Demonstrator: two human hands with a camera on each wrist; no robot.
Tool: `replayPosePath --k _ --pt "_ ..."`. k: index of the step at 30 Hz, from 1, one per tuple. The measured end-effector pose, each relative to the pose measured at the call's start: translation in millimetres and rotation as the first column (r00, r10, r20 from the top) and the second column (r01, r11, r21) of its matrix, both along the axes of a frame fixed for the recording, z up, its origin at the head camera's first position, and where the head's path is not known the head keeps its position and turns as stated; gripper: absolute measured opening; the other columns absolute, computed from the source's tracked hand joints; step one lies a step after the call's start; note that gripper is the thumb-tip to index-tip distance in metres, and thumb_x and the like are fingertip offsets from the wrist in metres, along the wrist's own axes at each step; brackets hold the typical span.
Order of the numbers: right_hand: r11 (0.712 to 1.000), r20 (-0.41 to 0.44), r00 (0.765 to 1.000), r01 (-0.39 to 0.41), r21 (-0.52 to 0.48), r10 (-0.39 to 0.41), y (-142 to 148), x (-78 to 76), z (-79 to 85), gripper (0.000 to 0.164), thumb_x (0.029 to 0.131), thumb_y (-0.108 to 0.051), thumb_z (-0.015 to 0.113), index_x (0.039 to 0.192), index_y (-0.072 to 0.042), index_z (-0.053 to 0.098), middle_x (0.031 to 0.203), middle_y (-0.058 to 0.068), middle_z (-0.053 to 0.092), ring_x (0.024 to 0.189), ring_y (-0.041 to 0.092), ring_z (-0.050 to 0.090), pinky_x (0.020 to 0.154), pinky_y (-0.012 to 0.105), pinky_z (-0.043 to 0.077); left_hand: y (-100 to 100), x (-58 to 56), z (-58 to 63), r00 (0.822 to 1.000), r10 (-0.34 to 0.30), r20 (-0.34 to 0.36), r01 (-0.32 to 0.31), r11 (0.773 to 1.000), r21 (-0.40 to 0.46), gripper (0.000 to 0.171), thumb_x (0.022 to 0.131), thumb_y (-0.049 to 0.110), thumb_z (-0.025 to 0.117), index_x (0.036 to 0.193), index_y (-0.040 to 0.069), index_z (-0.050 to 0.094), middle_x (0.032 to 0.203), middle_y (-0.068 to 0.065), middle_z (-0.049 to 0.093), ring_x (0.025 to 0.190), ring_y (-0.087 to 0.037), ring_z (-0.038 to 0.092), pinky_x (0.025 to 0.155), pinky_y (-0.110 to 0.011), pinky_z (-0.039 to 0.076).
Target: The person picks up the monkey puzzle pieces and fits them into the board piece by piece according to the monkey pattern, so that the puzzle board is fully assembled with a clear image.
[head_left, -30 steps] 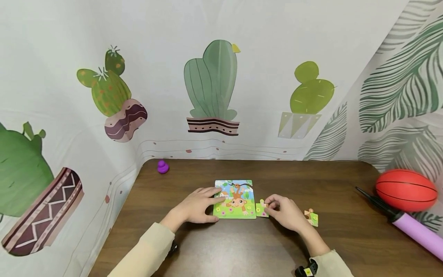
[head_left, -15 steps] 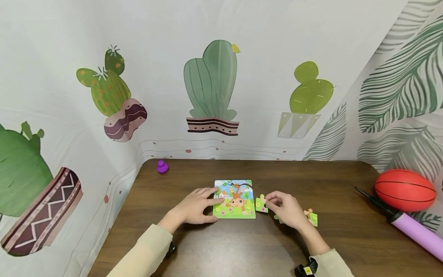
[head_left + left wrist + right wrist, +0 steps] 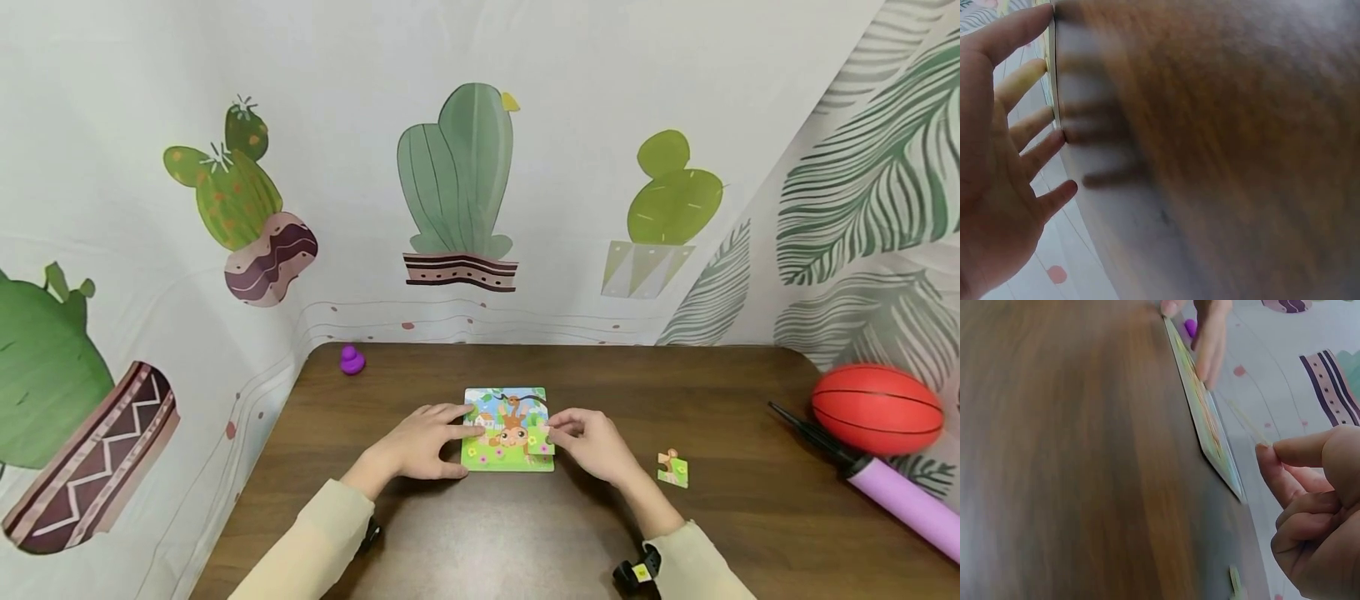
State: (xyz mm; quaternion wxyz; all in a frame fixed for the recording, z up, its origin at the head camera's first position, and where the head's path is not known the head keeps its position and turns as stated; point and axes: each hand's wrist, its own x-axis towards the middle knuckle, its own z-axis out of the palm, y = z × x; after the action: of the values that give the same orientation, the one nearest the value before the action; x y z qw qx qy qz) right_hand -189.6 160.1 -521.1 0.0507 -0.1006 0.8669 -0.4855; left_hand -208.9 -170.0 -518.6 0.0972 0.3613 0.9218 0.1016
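Note:
A square picture puzzle (image 3: 495, 460) with a monkey hanging from a branch lies on the table. My left hand (image 3: 431, 444) rests on its left edge, fingers spread; in the left wrist view several fingertips (image 3: 1046, 65) touch that edge. Between thumb and forefinger, my right hand (image 3: 596, 446) pinches a green puzzle piece (image 3: 537, 439) over the right part of the puzzle. From the right wrist view, this piece (image 3: 1250, 425) appears edge-on, raised above the board (image 3: 1200, 406). Another loose puzzle piece (image 3: 675, 471), green with brown, lies to the right of my right forearm.
A small purple duck-like toy (image 3: 352, 361) stands at the table's back left. Off to the right are a red ball (image 3: 876, 410) and a lilac pump-like tube with a black tip (image 3: 903, 504). Behind the brown table (image 3: 510, 533) hangs a cactus-printed cloth (image 3: 555, 192).
My right hand has lifted the puzzle piece from beside the puzzle and carried it left, over the puzzle's right side. My left hand has stayed nearly in place.

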Motion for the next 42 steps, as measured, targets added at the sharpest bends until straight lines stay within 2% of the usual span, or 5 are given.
replayPosePath --k 9,16,21,33,42 --pt "0.995 0.074 0.993 -0.083 -0.05 0.087 -33.9 -1.3 -3.9 0.011 0.098 -0.017 0.072 0.104 -0.009 0.077 0.083 -0.001 0.075 0.072 0.017 0.068 0.058 0.031 0.048 -0.3 -2.5 -1.6 1.0 0.017 0.008 -0.017 1.0 -0.023 0.073 0.091 0.062 0.068 0.156 0.035 0.049 0.168 0.001 0.03 0.155 -0.032 0.024 0.12 -0.06 0.021" --pt "0.995 0.086 0.991 -0.099 -0.025 0.101 -58.7 -1.2 -5.3 0.012 0.097 -0.019 0.073 0.103 -0.01 0.078 0.09 -0.002 0.075 0.083 0.014 0.068 0.068 0.035 0.054 0.9 -2.4 -1.6 1.0 0.015 0.012 -0.015 1.0 -0.022 0.073 0.09 0.061 0.069 0.156 0.035 0.049 0.168 -0.001 0.031 0.154 -0.033 0.024 0.12 -0.062 0.022" --pt "0.993 0.106 0.987 -0.115 -0.016 0.116 -69.7 -2.4 -7.6 0.012 0.096 -0.018 0.073 0.102 -0.01 0.078 0.089 -0.002 0.074 0.083 0.014 0.068 0.069 0.036 0.054 1.4 -2.4 -1.0 1.0 0.006 0.003 -0.006 1.0 -0.011 0.073 0.09 0.06 0.069 0.156 0.034 0.051 0.167 -0.002 0.033 0.153 -0.034 0.026 0.119 -0.063 0.023" --pt "0.996 0.12 0.989 -0.087 0.0 0.086 -87.4 -1.9 -11.5 0.011 0.091 -0.013 0.073 0.099 -0.007 0.078 0.082 -0.003 0.071 0.074 0.012 0.063 0.063 0.032 0.05 0.2 -1.4 -2.3 1.0 -0.003 -0.008 0.003 1.0 -0.013 0.072 0.091 0.06 0.07 0.155 0.035 0.051 0.167 -0.001 0.033 0.153 -0.032 0.027 0.119 -0.06 0.025" --pt "0.995 0.112 0.99 -0.094 0.022 0.091 -90.3 -2.6 -14.0 0.013 0.094 -0.018 0.071 0.102 -0.009 0.076 0.082 -0.004 0.071 0.074 0.011 0.063 0.063 0.032 0.051 -0.5 -0.4 -1.4 1.0 -0.012 -0.002 0.012 1.0 -0.001 0.069 0.092 0.058 0.07 0.155 0.035 0.052 0.167 -0.003 0.033 0.153 -0.034 0.027 0.117 -0.063 0.025"
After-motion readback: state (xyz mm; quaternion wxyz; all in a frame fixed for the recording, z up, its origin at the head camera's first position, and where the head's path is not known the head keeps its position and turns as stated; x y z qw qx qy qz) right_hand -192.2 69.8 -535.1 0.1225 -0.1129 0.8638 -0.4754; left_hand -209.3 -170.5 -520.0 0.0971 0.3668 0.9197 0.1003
